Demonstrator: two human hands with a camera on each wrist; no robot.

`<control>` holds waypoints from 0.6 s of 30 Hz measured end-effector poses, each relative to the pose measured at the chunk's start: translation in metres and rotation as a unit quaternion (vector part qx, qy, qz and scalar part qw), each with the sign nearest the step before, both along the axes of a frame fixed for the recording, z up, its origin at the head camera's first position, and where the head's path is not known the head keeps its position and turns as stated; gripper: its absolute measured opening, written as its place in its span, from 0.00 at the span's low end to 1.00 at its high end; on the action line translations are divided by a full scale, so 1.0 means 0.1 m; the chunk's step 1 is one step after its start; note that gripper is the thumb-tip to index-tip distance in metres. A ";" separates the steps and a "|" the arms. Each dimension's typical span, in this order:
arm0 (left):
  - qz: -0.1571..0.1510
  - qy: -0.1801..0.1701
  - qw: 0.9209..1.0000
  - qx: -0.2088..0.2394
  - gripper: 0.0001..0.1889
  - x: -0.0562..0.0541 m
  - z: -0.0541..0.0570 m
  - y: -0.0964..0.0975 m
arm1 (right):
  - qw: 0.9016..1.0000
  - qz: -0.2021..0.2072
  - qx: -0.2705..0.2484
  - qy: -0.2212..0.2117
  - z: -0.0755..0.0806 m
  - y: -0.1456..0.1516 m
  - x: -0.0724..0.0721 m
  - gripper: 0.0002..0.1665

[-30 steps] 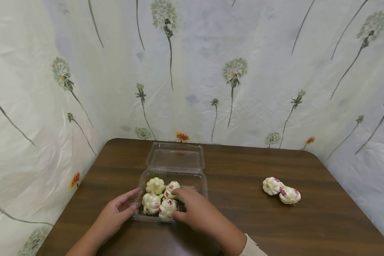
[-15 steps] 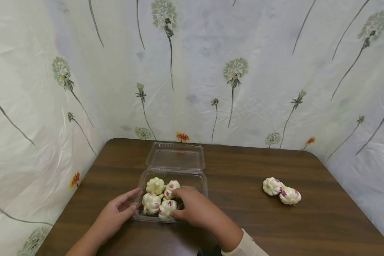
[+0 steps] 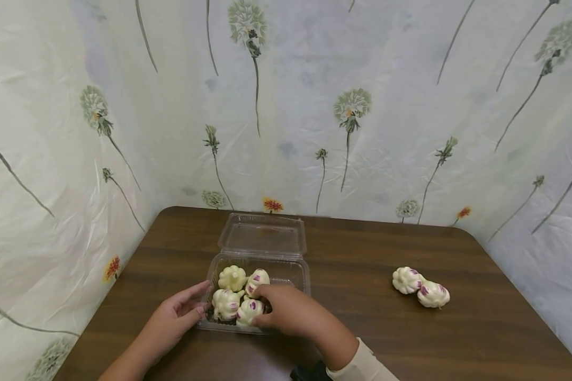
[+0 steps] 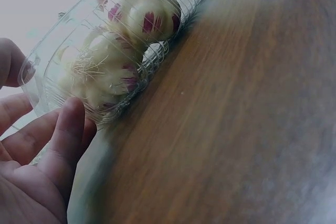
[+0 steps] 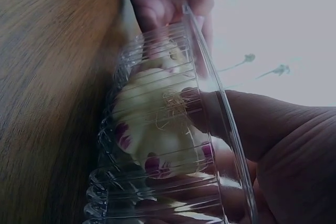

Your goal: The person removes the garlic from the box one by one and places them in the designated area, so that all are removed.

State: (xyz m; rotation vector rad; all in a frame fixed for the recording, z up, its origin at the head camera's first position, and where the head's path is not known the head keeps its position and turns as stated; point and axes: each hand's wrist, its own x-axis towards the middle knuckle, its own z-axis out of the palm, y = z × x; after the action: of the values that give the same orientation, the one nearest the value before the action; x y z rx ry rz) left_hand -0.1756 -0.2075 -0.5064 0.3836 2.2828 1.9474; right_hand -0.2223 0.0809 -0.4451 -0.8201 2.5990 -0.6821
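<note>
A clear plastic clamshell box (image 3: 292, 270) lies with its lid folded back and several garlic bulbs inside. My right hand (image 3: 291, 312) reaches into its right side and grips the front right garlic bulb (image 3: 249, 311), thumb on the near side and fingers beyond. Through the clear wall in the right wrist view, the thumb presses beside the roots of that garlic bulb (image 5: 157, 124). My left hand (image 3: 173, 317) rests at the box's left side, fingers spread and thumb touching the front left corner. Beside that thumb shows another garlic bulb (image 4: 100, 72) in the left wrist view.
Two garlic bulbs (image 3: 420, 286) lie touching each other on the right of the brown wooden table (image 3: 362, 254). The box's lid (image 3: 263, 235) lies toward the back edge. A flower-patterned sheet (image 3: 286, 106) hangs behind and at the sides. Something black (image 3: 310, 372) sits below the right wrist.
The right hand has shifted slightly left with the front right garlic bulb. The left hand stays at the box's side. The view has tilted a little.
</note>
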 end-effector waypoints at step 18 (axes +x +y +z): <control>-0.005 -0.004 1.000 0.001 0.30 0.00 -0.01 -0.01 | 1.000 0.028 -0.010 0.008 -0.02 -0.02 -0.04 0.23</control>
State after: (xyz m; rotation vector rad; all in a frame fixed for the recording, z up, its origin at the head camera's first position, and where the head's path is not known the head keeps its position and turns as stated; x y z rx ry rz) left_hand -0.1755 -0.2084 -0.5069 0.3850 2.2703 1.9436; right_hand -0.2261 0.0787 -0.4468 -0.9054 2.5772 -0.6878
